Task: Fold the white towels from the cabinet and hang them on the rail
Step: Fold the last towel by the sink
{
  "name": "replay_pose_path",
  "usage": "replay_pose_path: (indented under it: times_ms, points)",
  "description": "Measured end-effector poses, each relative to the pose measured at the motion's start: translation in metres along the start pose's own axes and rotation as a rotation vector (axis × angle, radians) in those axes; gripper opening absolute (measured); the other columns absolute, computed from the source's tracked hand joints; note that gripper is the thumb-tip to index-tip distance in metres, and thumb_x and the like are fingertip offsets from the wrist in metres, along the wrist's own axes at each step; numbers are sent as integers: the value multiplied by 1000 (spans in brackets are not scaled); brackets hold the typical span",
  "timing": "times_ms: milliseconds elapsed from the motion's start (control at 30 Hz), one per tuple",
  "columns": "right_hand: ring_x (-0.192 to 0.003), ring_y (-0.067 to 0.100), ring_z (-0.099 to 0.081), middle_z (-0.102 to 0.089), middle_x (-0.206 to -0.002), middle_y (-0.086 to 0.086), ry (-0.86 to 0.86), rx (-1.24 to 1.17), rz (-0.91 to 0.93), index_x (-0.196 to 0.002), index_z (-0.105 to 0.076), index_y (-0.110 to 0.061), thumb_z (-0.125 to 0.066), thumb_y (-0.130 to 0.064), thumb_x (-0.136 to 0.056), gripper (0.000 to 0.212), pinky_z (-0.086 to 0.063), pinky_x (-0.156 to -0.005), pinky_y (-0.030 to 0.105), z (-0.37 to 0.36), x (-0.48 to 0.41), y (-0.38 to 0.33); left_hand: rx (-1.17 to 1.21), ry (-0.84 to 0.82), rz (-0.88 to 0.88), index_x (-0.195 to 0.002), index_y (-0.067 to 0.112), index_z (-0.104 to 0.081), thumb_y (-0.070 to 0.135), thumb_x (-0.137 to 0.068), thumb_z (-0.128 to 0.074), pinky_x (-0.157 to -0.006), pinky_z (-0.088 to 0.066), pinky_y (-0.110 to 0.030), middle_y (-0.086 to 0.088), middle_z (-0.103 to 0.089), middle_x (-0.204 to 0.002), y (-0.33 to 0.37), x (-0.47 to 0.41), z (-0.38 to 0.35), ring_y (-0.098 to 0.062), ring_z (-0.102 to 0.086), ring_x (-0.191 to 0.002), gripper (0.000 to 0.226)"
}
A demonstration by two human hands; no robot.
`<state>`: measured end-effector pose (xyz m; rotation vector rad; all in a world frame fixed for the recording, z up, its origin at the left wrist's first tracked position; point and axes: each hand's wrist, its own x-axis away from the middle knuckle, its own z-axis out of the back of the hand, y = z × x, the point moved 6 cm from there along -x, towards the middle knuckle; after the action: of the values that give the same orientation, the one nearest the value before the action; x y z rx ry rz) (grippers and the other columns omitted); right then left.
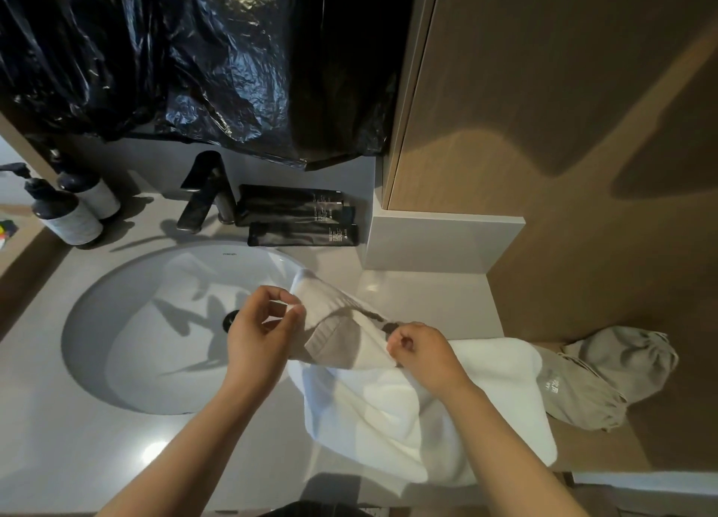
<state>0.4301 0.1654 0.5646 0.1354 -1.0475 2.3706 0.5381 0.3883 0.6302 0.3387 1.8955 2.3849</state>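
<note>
While I watch through the head camera, both hands are raised over the counter (97,458), just right of the sink (128,345), and each pinches an edge of the white towel (388,411). The left hand (260,337) nips a corner between thumb and fingertips, and the right hand (423,351) has its fingers curled round the opposite edge, so a ribbed band hangs lifted between them. Below them, white cloth lies spread on the counter and spills over its front edge; I cannot tell whether it is the same piece. A grey drawstring garment (610,376) lies touching its right side. Behind the sink I see a black tap (206,194), two pump bottles (74,213) and black tubes (295,213), under a black plastic sheet (194,58).
</note>
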Motion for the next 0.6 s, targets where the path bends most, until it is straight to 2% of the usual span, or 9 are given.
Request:
replay_pose_path:
  times_ms: [100,167,267,333,367,433,500,567,600]
  points:
    - [-70,18,-61,-63,-71,-4,76,-196,-37,-71,-64,-21,-64,-9,-84,18,-50,-74,30,7,5,8,-12,16,-14,-80,20,-69,5,-87,-63,-55,-53,-26,-4,-69,-77,1,-2,5,-16,-65,-65,18]
    - [-66,16,-58,-63,-68,-2,198,-340,-36,-69,-64,-18,-63,-5,-86,21,-48,-68,25,22,9,7,34,49,-5,-79,21,-70,5,-87,-64,-50,-51,-20,0,-68,-72,1,-5,10,-10,-64,-61,18]
    - [-57,8,-46,-54,-57,-9,360,-451,50,-63,-59,-13,-60,0,-87,27,-41,-58,20,60,8,-11,48,54,-16,-79,23,-71,8,-87,-67,-50,-50,-18,8,-67,-66,5,-11,12,-7,-62,-59,17]
    - [-66,11,-54,-64,-67,1,295,-473,111,-70,-66,-8,-63,-7,-88,18,-46,-67,27,82,2,-30,33,32,-30,-80,23,-71,8,-87,-67,-51,-49,-16,12,-68,-67,8,-13,10,-3,-61,-58,16]
    - [-72,12,-59,-69,-75,2,213,-472,121,-75,-71,-12,-66,-14,-88,14,-49,-72,28,86,-1,-40,27,25,-35,-80,23,-71,9,-87,-68,-51,-48,-15,14,-68,-68,10,-13,8,-1,-61,-58,16]
    - [-76,4,-63,-72,-81,-9,108,-411,129,-78,-74,-24,-70,-23,-88,11,-49,-75,17,82,-4,-50,32,23,-31,-80,24,-71,10,-87,-68,-52,-48,-16,15,-69,-68,10,-12,5,0,-62,-58,17]
    - [-75,-7,-61,-70,-83,-15,118,-309,136,-80,-73,-24,-67,-19,-91,13,-44,-70,6,69,-4,-50,46,13,-28,-80,25,-71,10,-87,-68,-51,-47,-15,14,-69,-67,10,-10,2,-1,-62,-57,17]
    - [-73,-6,-61,-70,-85,-11,93,-260,76,-86,-73,-16,-66,-20,-92,10,-43,-69,11,44,-7,-39,50,8,-24,-80,23,-71,9,-87,-68,-49,-47,-15,13,-69,-66,10,-10,2,-1,-62,-57,16]
    - [-76,1,-62,-69,-87,-7,67,-215,28,-93,-72,-13,-66,-25,-92,13,-43,-71,17,31,-8,-30,50,6,-22,-80,23,-71,9,-87,-68,-50,-48,-16,12,-69,-68,10,-10,3,-1,-63,-58,16]
